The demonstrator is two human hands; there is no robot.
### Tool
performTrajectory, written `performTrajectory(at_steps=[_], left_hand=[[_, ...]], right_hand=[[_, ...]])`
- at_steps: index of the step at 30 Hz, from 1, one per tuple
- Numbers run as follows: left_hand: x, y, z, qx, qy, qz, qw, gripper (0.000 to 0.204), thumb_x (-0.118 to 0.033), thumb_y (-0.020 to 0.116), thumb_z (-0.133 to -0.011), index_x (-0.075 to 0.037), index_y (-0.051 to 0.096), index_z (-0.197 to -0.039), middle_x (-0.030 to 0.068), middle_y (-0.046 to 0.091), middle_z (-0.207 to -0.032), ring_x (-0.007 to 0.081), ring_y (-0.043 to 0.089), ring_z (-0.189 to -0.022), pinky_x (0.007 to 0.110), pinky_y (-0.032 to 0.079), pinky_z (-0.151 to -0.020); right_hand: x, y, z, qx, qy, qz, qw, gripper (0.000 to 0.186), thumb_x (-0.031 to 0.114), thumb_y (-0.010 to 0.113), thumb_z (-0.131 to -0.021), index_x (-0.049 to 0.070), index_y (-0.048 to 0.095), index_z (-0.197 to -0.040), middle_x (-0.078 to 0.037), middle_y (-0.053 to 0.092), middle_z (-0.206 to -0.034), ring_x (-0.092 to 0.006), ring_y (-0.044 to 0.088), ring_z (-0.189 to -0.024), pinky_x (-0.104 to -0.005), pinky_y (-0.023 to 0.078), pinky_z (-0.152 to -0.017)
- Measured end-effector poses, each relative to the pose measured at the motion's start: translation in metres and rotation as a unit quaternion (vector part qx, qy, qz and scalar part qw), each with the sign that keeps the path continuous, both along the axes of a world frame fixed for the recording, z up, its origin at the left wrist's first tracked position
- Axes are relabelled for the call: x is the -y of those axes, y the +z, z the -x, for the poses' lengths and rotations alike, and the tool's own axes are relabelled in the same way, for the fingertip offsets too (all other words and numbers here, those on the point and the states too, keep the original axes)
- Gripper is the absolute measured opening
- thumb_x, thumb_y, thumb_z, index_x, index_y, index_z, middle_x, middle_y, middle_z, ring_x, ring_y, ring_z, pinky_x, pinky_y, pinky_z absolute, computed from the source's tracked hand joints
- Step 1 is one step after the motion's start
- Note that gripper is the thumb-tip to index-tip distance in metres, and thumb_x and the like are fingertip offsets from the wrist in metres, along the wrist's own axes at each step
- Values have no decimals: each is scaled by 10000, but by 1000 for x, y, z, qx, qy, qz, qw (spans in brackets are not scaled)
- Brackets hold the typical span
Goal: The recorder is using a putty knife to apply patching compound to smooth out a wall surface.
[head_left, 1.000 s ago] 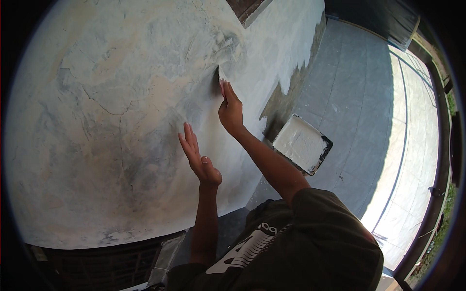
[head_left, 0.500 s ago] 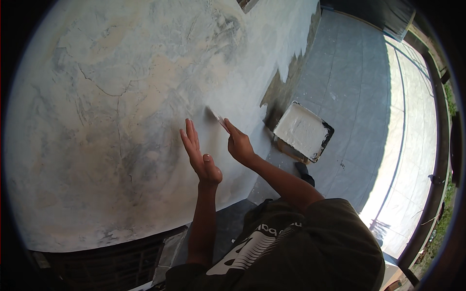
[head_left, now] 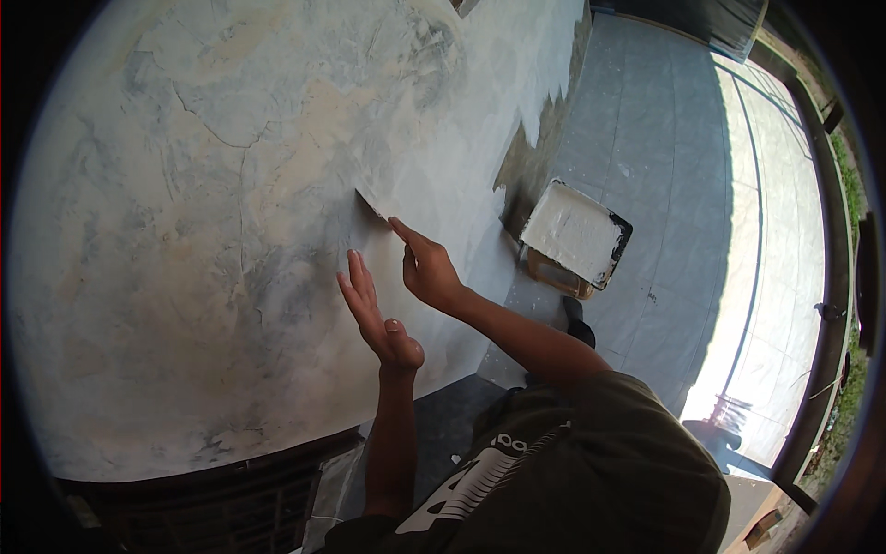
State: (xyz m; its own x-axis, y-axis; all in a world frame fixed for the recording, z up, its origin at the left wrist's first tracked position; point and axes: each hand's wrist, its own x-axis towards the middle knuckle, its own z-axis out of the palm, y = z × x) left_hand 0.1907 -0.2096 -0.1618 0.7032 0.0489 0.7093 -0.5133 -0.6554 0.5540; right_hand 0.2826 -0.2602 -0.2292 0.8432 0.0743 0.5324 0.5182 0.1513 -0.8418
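Observation:
My right hand (head_left: pixel 425 270) grips a thin putty knife (head_left: pixel 369 201) by its handle, index finger stretched along it, the blade against the mottled grey, white and beige wall (head_left: pixel 194 212). Below and left of the blade is my left hand (head_left: pixel 377 323), fingers straight and upright with the thumb apart, holding nothing; I cannot tell whether it touches the wall. Right of my hands sits a black-edged tray (head_left: pixel 624 242) of white paste, raised on a brownish support (head_left: pixel 554 275).
A tiled floor (head_left: pixel 664 185) runs along the right, partly sunlit, to a dark edge beam (head_left: pixel 826 231) with grass beyond. A dark sheet (head_left: pixel 678 23) hangs at top right. My foot (head_left: pixel 578 323) is below the tray. A dark grille (head_left: pixel 212 503) lies at bottom left.
My right hand and the knife have moved from high on the wall down and leftward, closer to my left hand. My left hand keeps its open shape, slightly lower in view.

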Motion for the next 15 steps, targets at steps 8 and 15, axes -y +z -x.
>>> performTrajectory(at_steps=[8,15], left_hand=[[-1,-1,1,5,14,12,1000,778,-438,320,-1001,33,25,-1547,309,239,-1563,449,290,-1440,543,246,-1164],[7,1,-19,6,17,7,1000,775,-456,309,-1008,16,21,-1551,290,232,-1573,430,280,-1450,530,220,-1177]], right_hand=[[50,-71,-54,-209,-88,-7,974,332,-47,547,-851,-53,610,-1177,-145,701,-890,-160,658,-833,-314,509,-775],[68,29,-188,-68,-263,-31,962,395,-71,485,-862,-27,599,-1238,-301,659,-982,-434,665,-901,-423,529,-780]])
